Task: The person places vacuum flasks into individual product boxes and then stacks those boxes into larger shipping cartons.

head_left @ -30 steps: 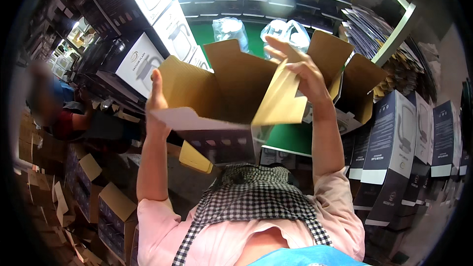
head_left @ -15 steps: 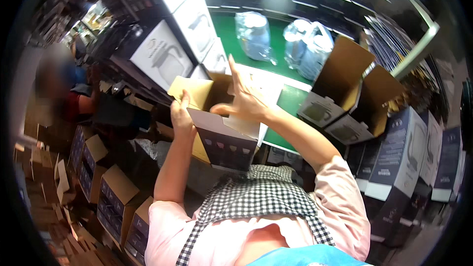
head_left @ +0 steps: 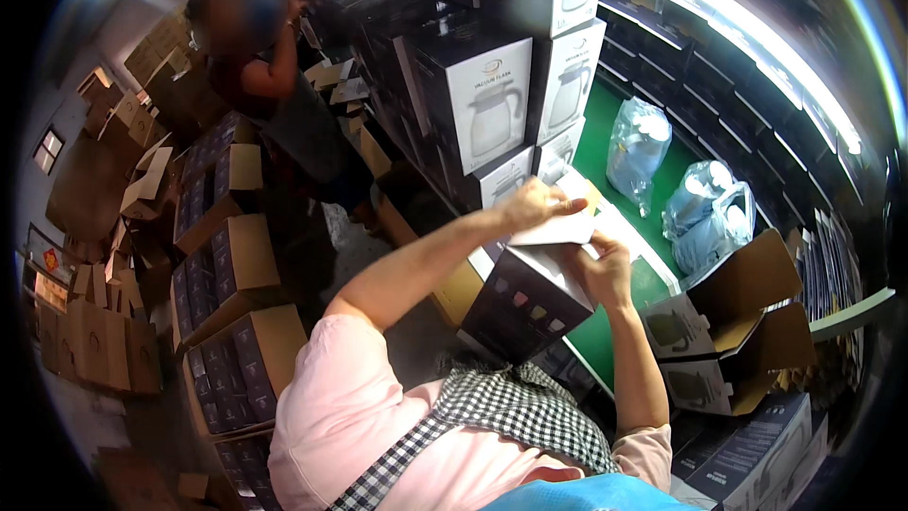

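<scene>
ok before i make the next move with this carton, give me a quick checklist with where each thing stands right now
1. Both hands on the carton: ok, left hand at its white flap, right hand at its upper edge.
2. Contents of the carton: cannot tell, flap and hands hide the inside.
3. The open cartons at the right closed: not ok, their brown flaps stand up.
4. Bagged items apart from the hands: ok, on the green tabletop.
5. Co-worker out of reach: looks ok, off at the upper left.

Beyond held box point(head_left: 525, 310), narrow gap over tabletop point(head_left: 596, 163) between stacked boxes point(head_left: 492, 109) and plastic bags point(head_left: 638, 147)
</scene>
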